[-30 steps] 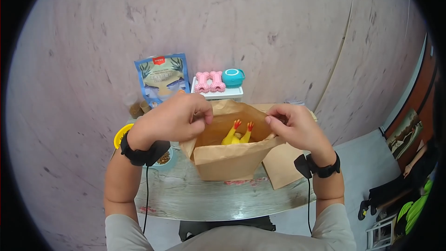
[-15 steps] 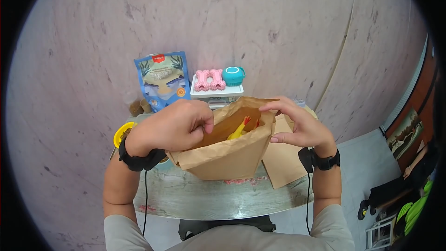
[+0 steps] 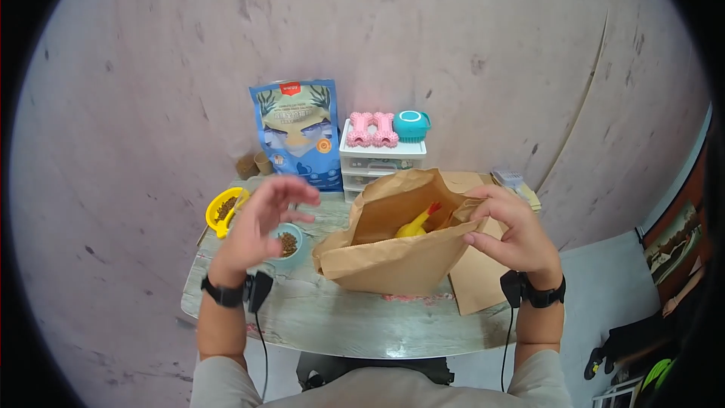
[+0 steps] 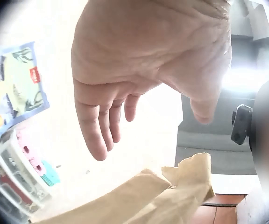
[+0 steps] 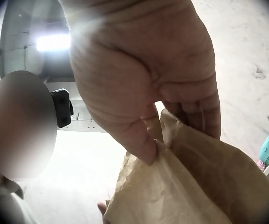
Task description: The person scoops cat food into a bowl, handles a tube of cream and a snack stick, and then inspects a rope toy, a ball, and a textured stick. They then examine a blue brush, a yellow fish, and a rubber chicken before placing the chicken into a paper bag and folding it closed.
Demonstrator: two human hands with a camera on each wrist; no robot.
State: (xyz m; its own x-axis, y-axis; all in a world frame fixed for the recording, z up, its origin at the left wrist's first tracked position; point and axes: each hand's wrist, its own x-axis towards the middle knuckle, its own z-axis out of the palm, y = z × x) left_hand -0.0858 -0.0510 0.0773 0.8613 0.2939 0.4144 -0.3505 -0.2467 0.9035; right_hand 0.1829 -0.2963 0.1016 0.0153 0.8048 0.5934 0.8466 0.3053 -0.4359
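A brown paper bag (image 3: 393,273) stands on the table with its mouth gaping toward me. Inside it lies a yellow rubber chicken toy (image 3: 412,228), red foot up, its lower part hidden by the bag's front wall. My right hand (image 3: 515,233) pinches the bag's right rim; in the right wrist view, thumb and fingers of that hand (image 5: 148,70) are on either side of the paper. My left hand (image 3: 266,221) is raised left of the bag, holding nothing. The left wrist view shows its fingers extended and apart from the paper bag (image 4: 172,196).
Left of the bag are a blue bowl of kibble (image 3: 296,245) and a yellow bowl (image 3: 219,208). A blue pet food pouch (image 3: 300,140) and a small drawer unit (image 3: 384,153) with pink bone toys (image 3: 373,130) and a teal brush (image 3: 412,127) stand behind. Flat brown paper (image 3: 476,291) lies to the right.
My left hand has left the bag's left rim and moved leftward, its fingers spreading. My right hand has shifted along the right side and now pinches the rim there. The head view has turned slightly.
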